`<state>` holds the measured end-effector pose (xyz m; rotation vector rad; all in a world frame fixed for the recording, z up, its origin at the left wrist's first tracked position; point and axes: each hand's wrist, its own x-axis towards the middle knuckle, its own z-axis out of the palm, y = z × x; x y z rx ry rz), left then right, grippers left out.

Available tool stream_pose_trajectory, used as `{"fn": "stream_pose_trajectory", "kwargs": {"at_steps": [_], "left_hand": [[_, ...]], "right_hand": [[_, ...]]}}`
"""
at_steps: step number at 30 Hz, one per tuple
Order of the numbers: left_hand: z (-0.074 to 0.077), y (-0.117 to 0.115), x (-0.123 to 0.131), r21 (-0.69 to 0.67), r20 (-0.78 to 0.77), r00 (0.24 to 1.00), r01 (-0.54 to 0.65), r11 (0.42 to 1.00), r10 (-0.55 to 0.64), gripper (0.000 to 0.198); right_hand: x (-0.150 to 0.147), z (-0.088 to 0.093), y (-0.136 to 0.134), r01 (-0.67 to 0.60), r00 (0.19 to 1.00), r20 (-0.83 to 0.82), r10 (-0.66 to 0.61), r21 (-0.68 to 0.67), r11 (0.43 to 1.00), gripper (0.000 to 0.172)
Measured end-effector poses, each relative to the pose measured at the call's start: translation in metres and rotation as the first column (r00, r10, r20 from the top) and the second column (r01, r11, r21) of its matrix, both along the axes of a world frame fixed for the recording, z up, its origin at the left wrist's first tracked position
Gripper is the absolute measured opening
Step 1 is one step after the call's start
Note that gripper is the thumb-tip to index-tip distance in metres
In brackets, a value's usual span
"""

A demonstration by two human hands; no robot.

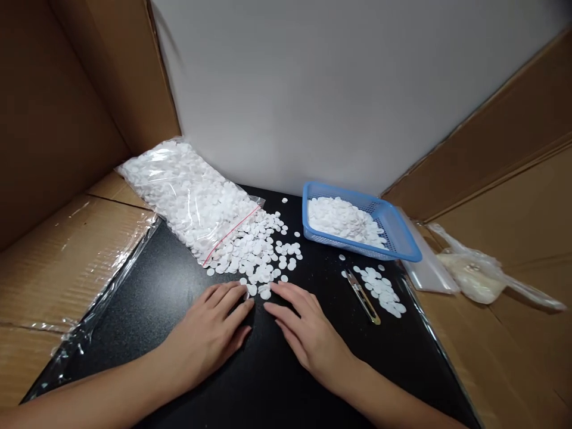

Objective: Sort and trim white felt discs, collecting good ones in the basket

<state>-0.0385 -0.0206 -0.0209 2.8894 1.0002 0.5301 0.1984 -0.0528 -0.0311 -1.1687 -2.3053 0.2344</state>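
My left hand (212, 328) rests palm down on the black tabletop, its fingers stretched forward at the near edge of a spread of small white discs (250, 250). Opposite it, my right hand (308, 328) lies with fingers extended and slightly apart, the fingertips by the same discs. A narrow gap separates the two hands, with a few discs just ahead of it. Neither hand grips anything that I can see. The discs spill from the mouth of a clear zip bag (187, 196) with a red seal line, lying tilted behind my left hand and full of discs.
A blue plastic basket (400, 235) at the back right holds a heap of white discs. Nearer lie thread snips (363, 298) and a small patch of discs (382, 290). Beyond the right edge are flat clear bags (431, 274) and a knotted bag (476, 277). Cardboard walls flank the tabletop (147, 316).
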Motion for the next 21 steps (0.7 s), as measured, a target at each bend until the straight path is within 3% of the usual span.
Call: {"fn": "stream_pose_trajectory", "kwargs": {"at_steps": [3, 5, 7, 9, 12, 14, 16, 18, 21], "left_hand": [[0.001, 0.005, 0.002, -0.014, 0.027, 0.999, -0.023, 1.000, 0.024, 0.021], [0.001, 0.009, 0.004, -0.029, 0.046, 0.999, 0.004, 1.000, -0.002, 0.029], [0.000, 0.013, 0.009, -0.054, 0.019, 0.998, 0.053, 0.997, -0.052, 0.046], [0.000, 0.016, 0.014, -0.086, -0.040, 0.994, 0.094, 0.992, -0.098, 0.059], [0.000, 0.018, 0.018, -0.099, -0.088, 0.989, 0.111, 0.989, -0.120, 0.059], [-0.001, 0.018, 0.018, -0.091, -0.070, 0.992, 0.102, 0.991, -0.108, 0.053], [-0.001, 0.018, 0.015, -0.087, -0.033, 0.994, 0.105, 0.991, -0.108, 0.047], [-0.001, 0.018, 0.011, -0.092, -0.002, 0.990, 0.138, 0.986, -0.139, 0.043], [0.000, 0.018, 0.006, -0.122, 0.038, 0.977, 0.213, 0.969, -0.210, 0.040]], "right_hand": [[0.017, -0.005, -0.002, 0.079, 0.995, -0.060, -0.080, -0.020, 0.997, 0.036], [0.035, -0.010, 0.000, 0.139, 0.990, -0.034, -0.140, -0.007, 0.990, 0.041], [0.056, -0.015, 0.006, 0.231, 0.972, 0.034, -0.234, 0.074, 0.970, 0.046], [0.075, -0.014, 0.015, 0.357, 0.917, 0.104, -0.384, 0.210, 0.910, 0.052], [0.087, -0.001, 0.028, 0.411, 0.854, 0.198, -0.481, 0.310, 0.857, 0.043], [0.079, 0.009, 0.034, 0.357, 0.888, 0.190, -0.418, 0.286, 0.889, 0.034], [0.061, 0.014, 0.037, 0.272, 0.944, 0.140, -0.298, 0.177, 0.946, 0.035], [0.039, 0.013, 0.038, 0.188, 0.977, 0.084, -0.194, 0.071, 0.980, 0.039], [0.015, 0.004, 0.037, 0.107, 0.990, 0.088, -0.110, 0.048, 0.993, 0.035]]}}
